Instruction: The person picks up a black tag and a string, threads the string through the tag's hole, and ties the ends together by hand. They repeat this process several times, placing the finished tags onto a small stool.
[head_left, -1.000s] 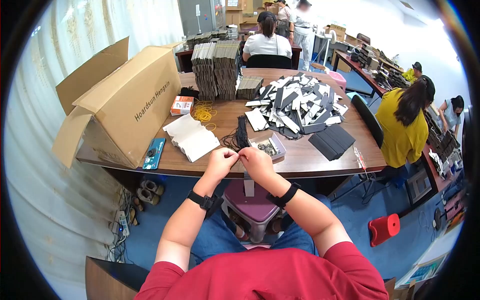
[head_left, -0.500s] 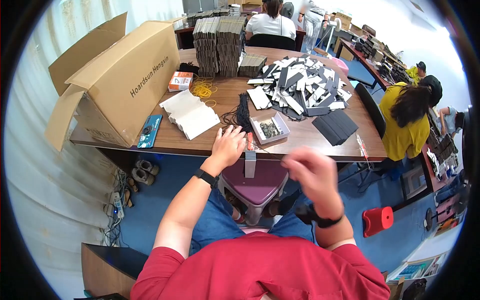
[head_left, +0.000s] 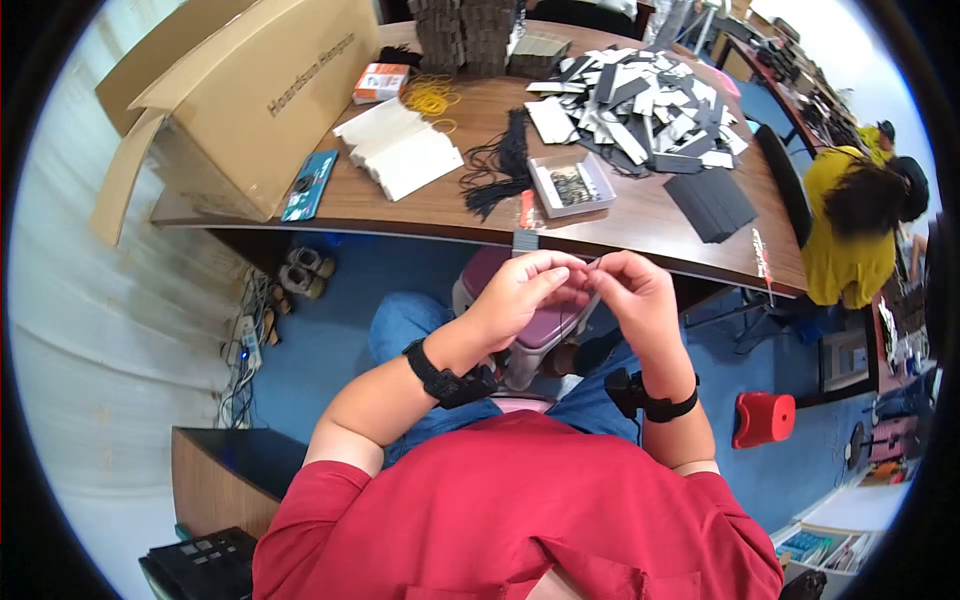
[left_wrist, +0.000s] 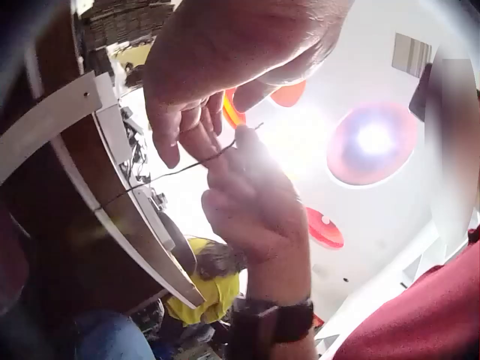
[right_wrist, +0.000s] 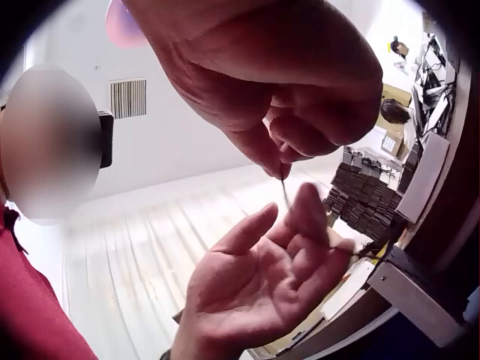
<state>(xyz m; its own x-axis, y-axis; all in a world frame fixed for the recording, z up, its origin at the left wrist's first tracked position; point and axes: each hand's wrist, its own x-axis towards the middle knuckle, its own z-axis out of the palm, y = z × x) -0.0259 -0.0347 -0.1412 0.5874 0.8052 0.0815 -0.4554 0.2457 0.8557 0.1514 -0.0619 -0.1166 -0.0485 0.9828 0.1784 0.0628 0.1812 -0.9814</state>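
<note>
Before the table edge, my right hand (head_left: 638, 298) pinches a thin dark cord (right_wrist: 284, 193) between thumb and fingertips. My left hand (head_left: 520, 300) is close to it, fingertips beside the right ones. In the right wrist view the left palm faces up, with the thumb apart from loosely bent fingers and the cord's end at the index finger. A length of the cord (left_wrist: 176, 172) trails toward the table in the left wrist view. Beyond the hands lie a bundle of black cords (head_left: 513, 148) and a small white box (head_left: 597, 203) of tiny metallic pieces.
Black and white card strips (head_left: 630, 115) are heaped behind the box, with a black stack (head_left: 710, 205) at right. White folded card (head_left: 400, 150), yellow rubber bands (head_left: 432, 95) and a large carton (head_left: 270, 110) lie left. A purple stool (head_left: 545, 325) stands below the hands.
The hands were together at the table edge, then parted, the left laid over the table edge and the right swung rightward. They have come together again closer to the body. The head view has tilted down.
</note>
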